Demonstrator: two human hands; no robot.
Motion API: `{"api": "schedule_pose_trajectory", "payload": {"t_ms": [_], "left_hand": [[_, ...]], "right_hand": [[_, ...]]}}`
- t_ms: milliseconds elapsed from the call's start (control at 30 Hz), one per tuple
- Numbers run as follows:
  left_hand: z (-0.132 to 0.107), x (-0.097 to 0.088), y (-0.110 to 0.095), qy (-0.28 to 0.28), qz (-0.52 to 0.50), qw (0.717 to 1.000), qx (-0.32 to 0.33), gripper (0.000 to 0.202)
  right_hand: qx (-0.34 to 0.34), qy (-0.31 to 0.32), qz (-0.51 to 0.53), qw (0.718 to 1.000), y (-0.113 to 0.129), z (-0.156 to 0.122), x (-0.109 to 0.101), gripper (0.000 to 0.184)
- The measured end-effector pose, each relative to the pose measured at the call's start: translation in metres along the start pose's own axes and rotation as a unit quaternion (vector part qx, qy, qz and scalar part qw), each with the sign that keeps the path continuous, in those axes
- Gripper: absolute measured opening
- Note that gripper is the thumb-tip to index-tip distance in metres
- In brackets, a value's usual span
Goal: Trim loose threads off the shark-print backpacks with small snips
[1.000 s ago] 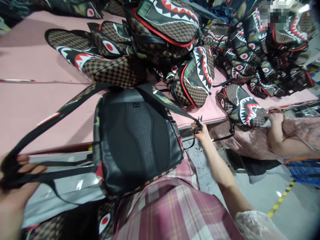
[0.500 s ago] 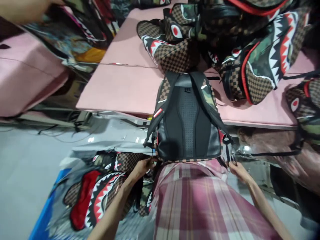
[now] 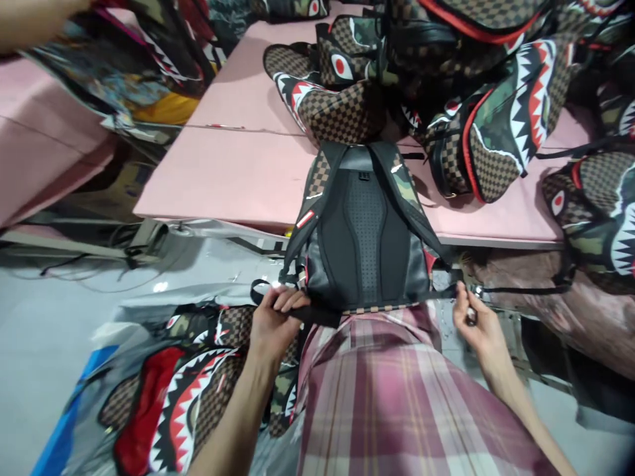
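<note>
A backpack (image 3: 364, 231) lies with its black padded back panel up, half on the pink table (image 3: 233, 175) and half against my plaid shirt. My left hand (image 3: 275, 320) is closed around the black webbing strap (image 3: 307, 312) at the bag's lower left corner. On the other side, my right hand (image 3: 476, 327) pinches the thin strap end (image 3: 444, 291) coming off the lower right corner, with a small dark object in the fingers that I cannot make out.
A heap of shark-mouth checkered and camo backpacks (image 3: 446, 79) fills the table's back and right. More such bags (image 3: 183, 390) lie in a plastic-lined bin at lower left. Another pink table (image 3: 44, 152) stands on the left; grey floor lies between.
The backpack's shoulder straps went from stretched wide to lying along the bag. Both my hands moved down to its bottom corners, and my left hand closed on the webbing strap.
</note>
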State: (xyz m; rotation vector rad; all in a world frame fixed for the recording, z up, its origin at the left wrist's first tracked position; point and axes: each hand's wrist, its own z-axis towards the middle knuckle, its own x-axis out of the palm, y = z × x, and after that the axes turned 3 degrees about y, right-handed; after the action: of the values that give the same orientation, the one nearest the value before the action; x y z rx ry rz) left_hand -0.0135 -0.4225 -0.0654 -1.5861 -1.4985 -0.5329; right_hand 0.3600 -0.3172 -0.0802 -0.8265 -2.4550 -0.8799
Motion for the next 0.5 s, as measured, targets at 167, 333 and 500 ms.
{"api": "schedule_pose_trajectory", "payload": {"t_ms": [167,333,500], "left_hand": [[0.024,0.038,0.02,-0.053,-0.065,0.996,0.01,0.038],[0.037,0.031,0.018,-0.043,-0.023,0.999,0.023,0.036],[0.035,0.029,0.015,-0.032,0.063,0.997,0.024,0.033]], "right_hand": [[0.034,0.027,0.1,0.994,-0.012,-0.002,0.035,0.034],[0.031,0.014,0.097,0.995,-0.015,0.002,0.025,0.032],[0.057,-0.022,0.136,0.989,-0.018,0.007,0.026,0.027]]}}
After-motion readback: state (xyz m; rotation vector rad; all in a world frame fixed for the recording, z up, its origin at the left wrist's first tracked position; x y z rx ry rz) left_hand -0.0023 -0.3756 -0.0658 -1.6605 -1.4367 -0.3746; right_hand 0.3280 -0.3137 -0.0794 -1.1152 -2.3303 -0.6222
